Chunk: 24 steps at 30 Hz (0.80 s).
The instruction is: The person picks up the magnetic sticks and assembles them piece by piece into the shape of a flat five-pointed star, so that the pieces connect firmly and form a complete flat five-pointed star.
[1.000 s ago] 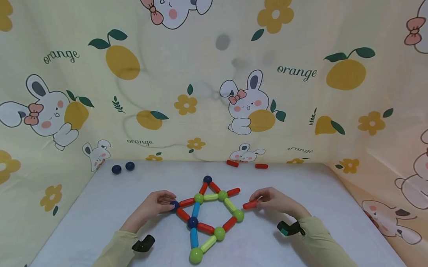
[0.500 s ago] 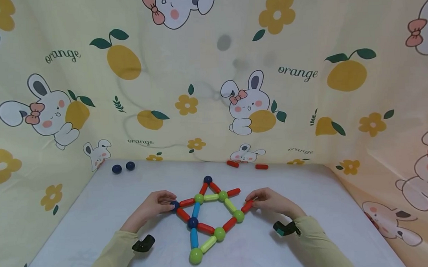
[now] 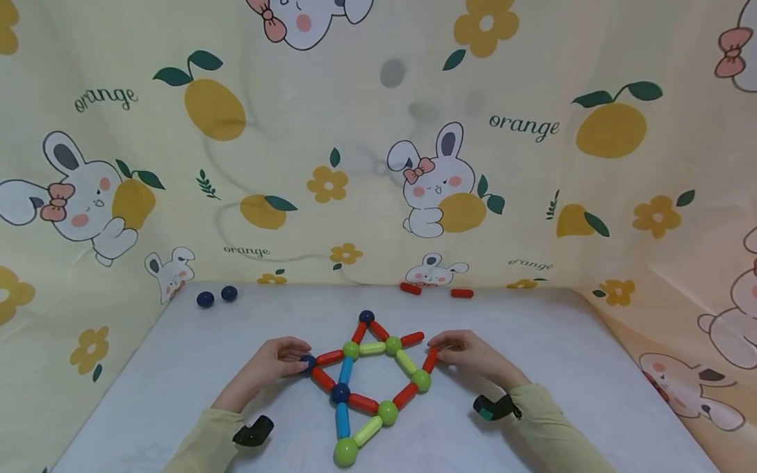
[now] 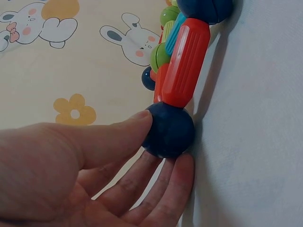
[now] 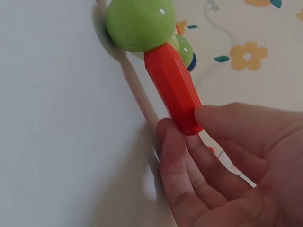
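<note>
On the white table lies a flat figure of balls and rods, a ring with triangles on its sides. My left hand (image 3: 273, 365) pinches the dark blue ball (image 4: 169, 130) at its left corner between thumb and fingers; two red rods run from that ball. My right hand (image 3: 467, 355) pinches the outer end of a red rod (image 5: 173, 87), whose other end meets the green ball (image 5: 140, 23) at the right of the ring. Just beyond that hand, another red rod (image 3: 412, 339) juts from the upper right green ball (image 3: 393, 345) with its outer end free.
Two dark blue balls (image 3: 217, 296) lie at the back left of the table. Two loose red rods, one of them this red rod (image 3: 462, 293), lie along the back edge by the patterned cloth (image 3: 353, 216). A large green ball (image 3: 345, 452) forms the figure's near corner.
My right hand has brought the red rod left onto the right green ball, then swung its outer end away from me, toward the jutting rod. The left hand keeps its place on the blue ball.
</note>
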Tool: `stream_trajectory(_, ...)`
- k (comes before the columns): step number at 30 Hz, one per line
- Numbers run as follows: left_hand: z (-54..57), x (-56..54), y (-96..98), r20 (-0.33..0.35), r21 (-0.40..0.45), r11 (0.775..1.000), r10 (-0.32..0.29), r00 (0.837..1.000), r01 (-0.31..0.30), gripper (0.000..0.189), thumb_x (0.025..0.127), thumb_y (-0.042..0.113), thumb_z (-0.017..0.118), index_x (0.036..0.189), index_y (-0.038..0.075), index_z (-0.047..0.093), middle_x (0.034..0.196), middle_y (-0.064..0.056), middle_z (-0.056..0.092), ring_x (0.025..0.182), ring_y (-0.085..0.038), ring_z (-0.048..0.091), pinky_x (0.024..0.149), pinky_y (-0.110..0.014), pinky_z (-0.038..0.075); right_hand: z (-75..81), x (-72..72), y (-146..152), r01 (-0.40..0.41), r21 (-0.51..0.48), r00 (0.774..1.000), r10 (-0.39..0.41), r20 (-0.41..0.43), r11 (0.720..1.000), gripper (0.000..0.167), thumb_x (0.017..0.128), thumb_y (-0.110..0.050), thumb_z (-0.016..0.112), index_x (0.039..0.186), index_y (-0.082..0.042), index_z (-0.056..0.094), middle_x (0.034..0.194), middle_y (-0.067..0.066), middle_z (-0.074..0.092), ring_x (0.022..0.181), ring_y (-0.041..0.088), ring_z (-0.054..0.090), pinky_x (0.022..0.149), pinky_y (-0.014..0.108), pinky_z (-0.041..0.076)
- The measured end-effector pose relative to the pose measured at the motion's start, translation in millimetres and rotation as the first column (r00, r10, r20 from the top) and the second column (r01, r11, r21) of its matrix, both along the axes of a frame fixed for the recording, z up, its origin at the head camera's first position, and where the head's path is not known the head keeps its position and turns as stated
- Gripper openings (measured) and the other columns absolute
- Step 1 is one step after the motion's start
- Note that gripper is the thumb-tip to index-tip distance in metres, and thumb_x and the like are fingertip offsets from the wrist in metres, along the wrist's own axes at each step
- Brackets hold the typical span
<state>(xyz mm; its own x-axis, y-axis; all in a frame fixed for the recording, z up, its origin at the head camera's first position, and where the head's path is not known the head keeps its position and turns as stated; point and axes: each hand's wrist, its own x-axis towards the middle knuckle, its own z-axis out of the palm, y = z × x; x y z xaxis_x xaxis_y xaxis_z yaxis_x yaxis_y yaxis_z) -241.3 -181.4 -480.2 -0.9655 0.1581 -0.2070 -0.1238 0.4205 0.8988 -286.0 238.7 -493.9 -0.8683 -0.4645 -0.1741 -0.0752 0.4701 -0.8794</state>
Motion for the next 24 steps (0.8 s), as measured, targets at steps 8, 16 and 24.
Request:
stream_trajectory(8,-2.1,0.7,-0.3,-0.003,-0.006,1.000,0.007,1.000,-0.007,0.030,0.087,0.005,0.069,0.116,0.003,0.063,0.107,-0.006,0.066,0.095,-0.020,0.061,0.083,-0.037,0.053,-3.1,2.0,-7,0.078,-0.018,0.997,-0.078,0.029,0.997,0.034,0.091,-0.025,0.066,0.120,-0.008,0.063,0.111,0.005,0.065,0.094,0.022,0.060,0.079,0.030,0.051)
stream_trajectory(16,-1.4,-0.2,-0.3,0.001,-0.002,1.000,0.000,1.000,0.000,0.031,0.086,0.006,0.070,0.116,0.003,0.063,0.107,-0.006,0.066,0.095,-0.021,0.061,0.083,-0.036,0.053,-0.6,5.7,-10,0.125,0.004,0.992,-0.125,0.025,0.992,0.031,0.091,-0.023,0.067,0.118,-0.006,0.064,0.103,0.005,0.066,0.085,0.022,0.060,0.073,0.030,0.050)
stream_trajectory(24,0.4,-1.9,0.3,0.000,-0.022,1.000,-0.006,1.000,0.006,0.030,0.086,0.005,0.070,0.115,0.004,0.063,0.104,-0.005,0.066,0.092,-0.019,0.062,0.082,-0.036,0.053,5.3,8.0,-9,0.132,0.017,0.991,-0.133,0.026,0.991,0.033,0.092,-0.026,0.064,0.119,-0.006,0.063,0.101,0.005,0.065,0.086,0.022,0.061,0.075,0.031,0.051)
